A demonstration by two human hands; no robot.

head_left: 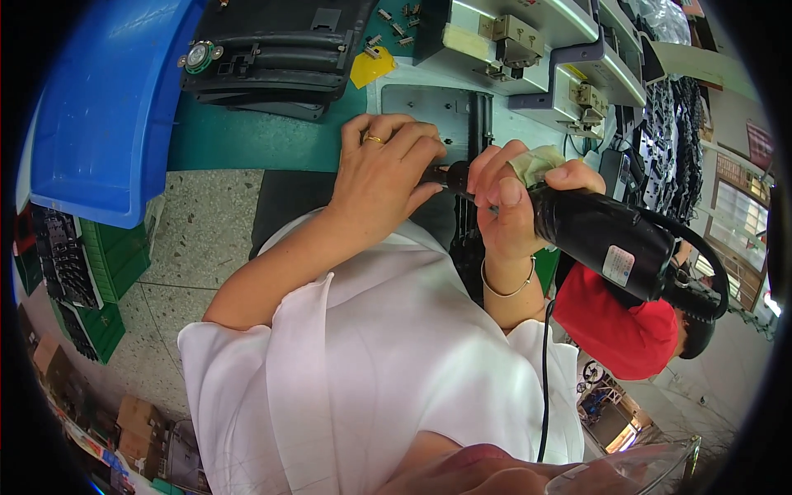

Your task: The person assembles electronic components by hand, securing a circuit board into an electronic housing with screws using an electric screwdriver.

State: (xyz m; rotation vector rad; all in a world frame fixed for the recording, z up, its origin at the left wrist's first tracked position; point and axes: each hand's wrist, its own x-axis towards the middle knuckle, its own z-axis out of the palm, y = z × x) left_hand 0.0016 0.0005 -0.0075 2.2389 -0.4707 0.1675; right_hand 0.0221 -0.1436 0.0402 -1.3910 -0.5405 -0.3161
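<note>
A black electric screwdriver (pixel 601 233) with a cable at its back end lies in my right hand (pixel 513 194), whose fingers wrap round its front part. A pale cloth or paper wrap (pixel 536 164) shows between those fingers and the tool. The screwdriver's nose points left, toward the fingertips of my left hand (pixel 381 169). My left fingers curl together over a black plastic panel (pixel 425 101) at the table's edge. Thumb and forefinger close near the tool's tip; whatever they hold is hidden.
Black plastic housings (pixel 276 54) are stacked at the far left, beside a blue bin (pixel 103 107). Small metal parts (pixel 396 29) lie near a yellow piece (pixel 373 66) on the green mat (pixel 247 136). Grey machines (pixel 528 49) stand behind. A person in red (pixel 615 322) is at the right.
</note>
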